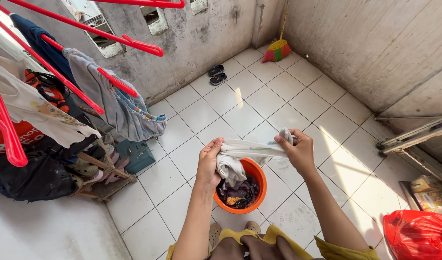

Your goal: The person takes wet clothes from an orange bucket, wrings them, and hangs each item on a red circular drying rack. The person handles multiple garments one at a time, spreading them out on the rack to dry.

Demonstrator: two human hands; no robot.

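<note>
A white wet cloth [247, 150] is stretched between my two hands above an orange bucket [257, 179]. My left hand [209, 162] grips its bunched left end, which hangs down into the bucket. My right hand [296, 149] pinches the other end, held slightly higher. Dark and coloured clothes [239, 193] lie inside the bucket, which stands on the white tiled floor [240, 110] just in front of my feet.
A red drying rack [76, 58] with hung garments fills the left side, above a wooden shoe shelf [103, 175]. A broom [278, 48] leans in the far corner, with sandals [216, 74] near the wall. A red plastic bag [416, 236] lies at the lower right.
</note>
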